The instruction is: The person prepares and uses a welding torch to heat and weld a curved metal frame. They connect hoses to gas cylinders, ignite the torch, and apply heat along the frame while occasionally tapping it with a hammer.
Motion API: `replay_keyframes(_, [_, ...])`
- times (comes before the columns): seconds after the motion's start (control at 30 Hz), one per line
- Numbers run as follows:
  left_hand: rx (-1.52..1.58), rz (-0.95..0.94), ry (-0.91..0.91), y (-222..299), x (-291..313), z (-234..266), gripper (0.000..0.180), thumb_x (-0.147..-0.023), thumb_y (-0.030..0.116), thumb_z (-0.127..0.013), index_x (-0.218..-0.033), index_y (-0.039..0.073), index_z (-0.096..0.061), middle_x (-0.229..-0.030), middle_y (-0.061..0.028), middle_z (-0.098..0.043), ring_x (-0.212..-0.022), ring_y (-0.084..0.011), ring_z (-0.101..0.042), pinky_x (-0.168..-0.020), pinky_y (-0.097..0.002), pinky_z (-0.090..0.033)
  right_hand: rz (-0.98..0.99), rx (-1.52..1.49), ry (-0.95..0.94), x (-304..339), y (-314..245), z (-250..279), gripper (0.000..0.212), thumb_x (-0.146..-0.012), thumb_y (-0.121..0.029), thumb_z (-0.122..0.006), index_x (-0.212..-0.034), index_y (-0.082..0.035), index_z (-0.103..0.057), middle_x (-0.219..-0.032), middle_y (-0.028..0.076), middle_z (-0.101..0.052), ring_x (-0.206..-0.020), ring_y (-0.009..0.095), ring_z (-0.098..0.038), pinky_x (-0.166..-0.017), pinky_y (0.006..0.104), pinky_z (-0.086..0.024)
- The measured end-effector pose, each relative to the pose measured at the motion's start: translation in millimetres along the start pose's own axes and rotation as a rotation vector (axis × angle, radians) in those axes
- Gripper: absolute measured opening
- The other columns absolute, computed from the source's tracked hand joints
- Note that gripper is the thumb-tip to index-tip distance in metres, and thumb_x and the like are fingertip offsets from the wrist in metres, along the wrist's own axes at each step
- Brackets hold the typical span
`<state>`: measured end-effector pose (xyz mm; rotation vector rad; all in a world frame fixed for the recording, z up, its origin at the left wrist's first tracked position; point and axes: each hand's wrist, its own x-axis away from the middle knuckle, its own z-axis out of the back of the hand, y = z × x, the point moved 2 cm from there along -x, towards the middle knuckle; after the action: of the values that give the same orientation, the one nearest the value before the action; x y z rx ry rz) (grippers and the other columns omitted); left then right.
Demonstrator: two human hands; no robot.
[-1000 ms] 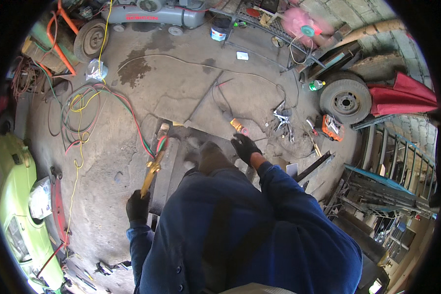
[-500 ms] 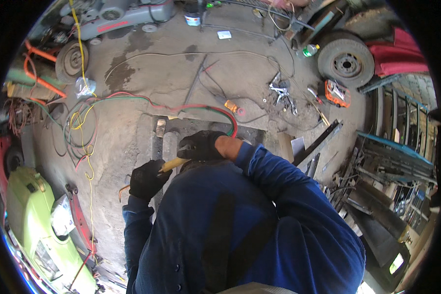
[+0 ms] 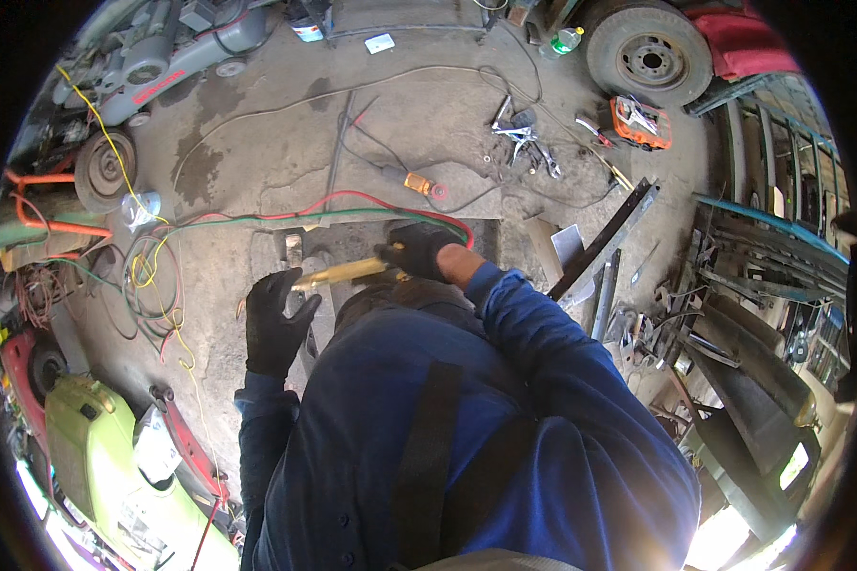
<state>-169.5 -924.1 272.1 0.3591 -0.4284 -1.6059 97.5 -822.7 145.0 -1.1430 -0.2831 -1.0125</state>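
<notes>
The black-gloved right hand [image 3: 417, 250] grasps a brass-coloured tubular torch [image 3: 341, 273]. Just left, the black-gloved left hand [image 3: 276, 328] has its fingers parted.

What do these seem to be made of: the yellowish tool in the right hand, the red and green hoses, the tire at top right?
Yellowish tool: probably brass, from its golden, slightly shiny look; paint is possible.
Hoses: likely rubber or flexible plastic, since they bend smoothly.
Tire: apparently rubber; its sidewall is dark and matte.
</notes>
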Motion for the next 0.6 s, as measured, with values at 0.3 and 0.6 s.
replay_keyframes(0.3, [0.426,-0.062,0.280,102,-27,142,0.013,-0.094,0.004,-0.067,-0.105,-0.001,-0.072,-0.105,-0.0155,-0.073,-0.098,-0.0289,-0.069,-0.091,-0.0400,-0.055,-0.190,-0.043,0.110,21,79,12,0.067,-0.103,-0.068,-0.049,-0.123,-0.008,-0.075,-0.126,0.021,-0.074,-0.121,0.042,-0.068,-0.103,0.0474,-0.052])
replay_keyframes(0.6, [0.400,-0.328,0.705,160,4,220,0.034,-0.106,0.032,-0.052,-0.107,0.001,-0.067,-0.105,-0.0142,-0.070,-0.092,-0.0279,-0.068,-0.084,-0.0437,-0.056,-0.234,-0.177,0.095,18,87,-11,0.069,-0.101,-0.066,-0.054,-0.124,-0.005,-0.076,-0.125,0.028,-0.072,-0.122,0.045,-0.068,-0.103,0.0484,-0.052])
